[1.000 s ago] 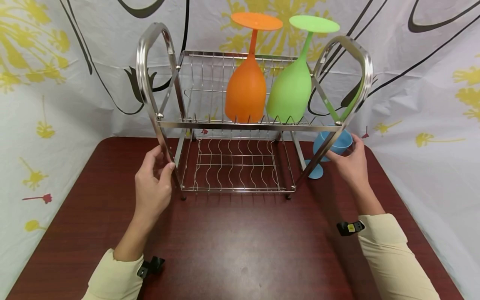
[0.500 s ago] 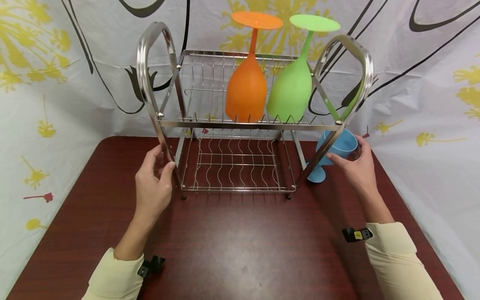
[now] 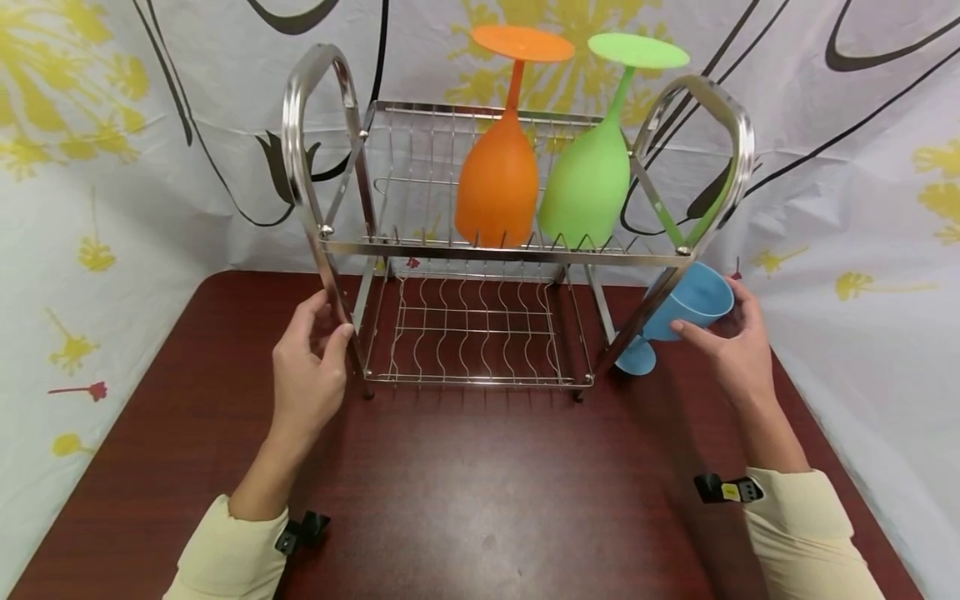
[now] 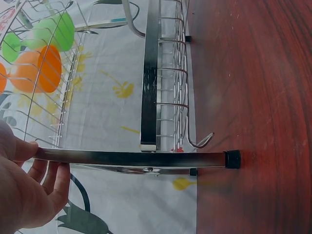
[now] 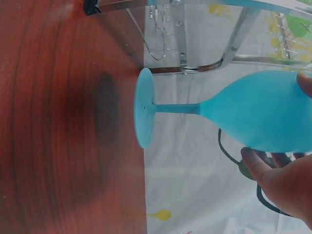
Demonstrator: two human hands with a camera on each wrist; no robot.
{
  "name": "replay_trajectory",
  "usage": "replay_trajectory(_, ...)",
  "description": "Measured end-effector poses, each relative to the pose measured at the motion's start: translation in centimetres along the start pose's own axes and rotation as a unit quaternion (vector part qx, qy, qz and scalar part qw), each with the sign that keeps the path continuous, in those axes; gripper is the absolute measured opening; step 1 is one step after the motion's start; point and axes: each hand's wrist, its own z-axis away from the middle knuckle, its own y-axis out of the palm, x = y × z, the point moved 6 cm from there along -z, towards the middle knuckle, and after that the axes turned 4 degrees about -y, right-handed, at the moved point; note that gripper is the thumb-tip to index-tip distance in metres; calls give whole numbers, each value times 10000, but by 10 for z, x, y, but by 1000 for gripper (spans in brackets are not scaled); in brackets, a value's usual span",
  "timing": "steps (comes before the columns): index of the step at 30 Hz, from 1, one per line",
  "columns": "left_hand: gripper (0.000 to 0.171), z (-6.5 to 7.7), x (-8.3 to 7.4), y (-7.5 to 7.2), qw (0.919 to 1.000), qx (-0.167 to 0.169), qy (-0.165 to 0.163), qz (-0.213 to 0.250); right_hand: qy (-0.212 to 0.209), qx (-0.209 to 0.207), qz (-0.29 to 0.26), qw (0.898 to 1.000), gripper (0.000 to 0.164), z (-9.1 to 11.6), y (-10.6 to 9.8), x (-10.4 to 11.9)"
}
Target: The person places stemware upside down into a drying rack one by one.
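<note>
My right hand point(image 3: 738, 358) holds a blue plastic wine glass point(image 3: 693, 300) by its bowl, just right of the metal dish rack point(image 3: 457, 252). The glass is upright, and its round foot point(image 5: 144, 108) hangs above the table with a shadow beside it in the right wrist view. On the rack's other side, my left hand point(image 3: 311, 367) pinches the left front leg point(image 4: 122, 157) between thumb and fingers. Upside down on the upper tier stand an orange wine glass point(image 3: 498, 183) and a green one point(image 3: 588, 179), bowls in the wires and feet up.
The rack's lower tier point(image 3: 472, 329) has wavy wire dividers and holds nothing. A dark red wooden table point(image 3: 480, 483) carries the rack. Behind and at both sides hangs a white cloth point(image 3: 187, 208) printed with yellow and black plant shapes.
My right hand has drawn the blue wine glass to the right and a little nearer, away from the rack's right side. The left hand has stayed on the leg.
</note>
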Motion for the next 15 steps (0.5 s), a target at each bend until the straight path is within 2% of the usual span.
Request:
replay_trajectory(5, 36, 1, 0, 1, 10000, 12, 38, 60, -430, 86, -592, 9973, 84, 2, -4, 8)
replay_trajectory(11, 37, 1, -1, 1, 10000, 12, 65, 50, -908, 246, -1267, 9875, 80, 4, -6, 17)
replay_trajectory(15, 37, 1, -2, 0, 10000, 21, 64, 67, -1199, 395, -1508, 9805, 78, 6, -8, 22)
